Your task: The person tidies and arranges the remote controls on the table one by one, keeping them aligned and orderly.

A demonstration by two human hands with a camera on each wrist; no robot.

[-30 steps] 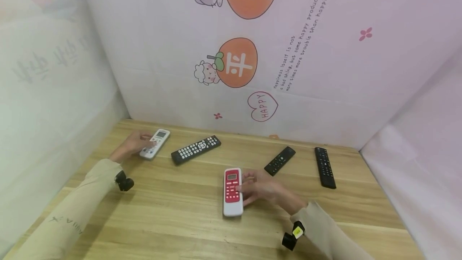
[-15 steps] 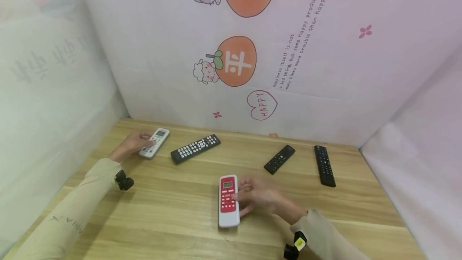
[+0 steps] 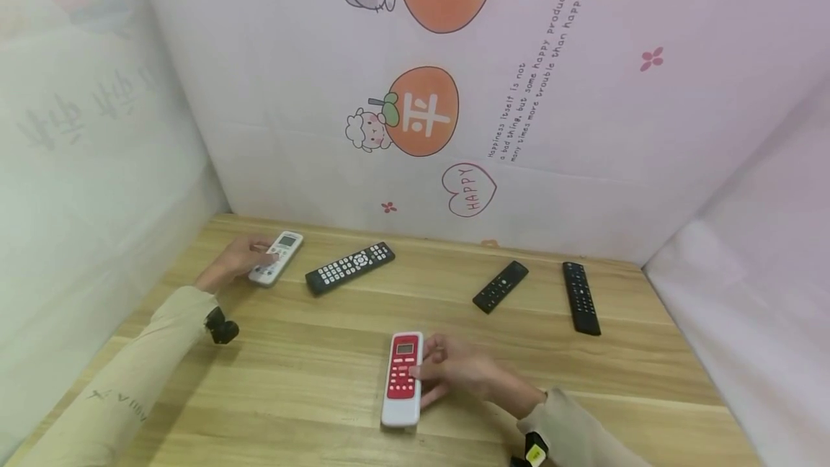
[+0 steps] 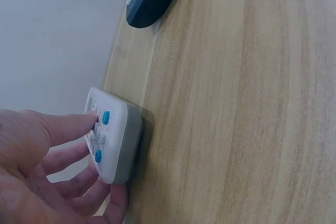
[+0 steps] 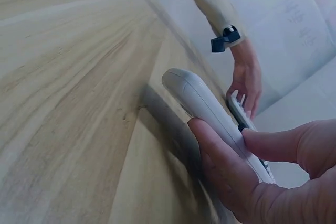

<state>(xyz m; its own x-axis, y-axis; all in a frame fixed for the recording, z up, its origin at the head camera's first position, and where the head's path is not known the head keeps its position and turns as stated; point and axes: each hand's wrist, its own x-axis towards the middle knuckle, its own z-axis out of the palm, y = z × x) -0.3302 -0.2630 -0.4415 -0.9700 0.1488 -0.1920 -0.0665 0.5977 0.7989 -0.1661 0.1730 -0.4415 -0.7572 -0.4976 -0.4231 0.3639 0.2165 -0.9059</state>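
Note:
At the back left, my left hand (image 3: 241,258) grips a white remote control (image 3: 287,242). In the left wrist view its thumb lies on the buttons of the white remote (image 4: 122,129), with the other fingers curled along the far side and lower end. Nearer the front, my right hand (image 3: 459,372) holds a red-and-white remote control (image 3: 400,413) by its right side, display end pointing away. The right wrist view shows the thumb on the face of this remote (image 5: 202,106) and a finger underneath, with a shadow on the tabletop below it.
A black remote with white buttons (image 3: 350,269) lies right of the white one. Two more black remotes, a short one (image 3: 501,287) and a longer one (image 3: 581,299), lie at the back right. Printed white sheets (image 3: 551,215) rise behind the wooden table (image 3: 298,380) and along both sides.
My right hand has moved toward the front and slightly left, carrying the red-and-white remote with it. My left hand and the white remote have stayed in place.

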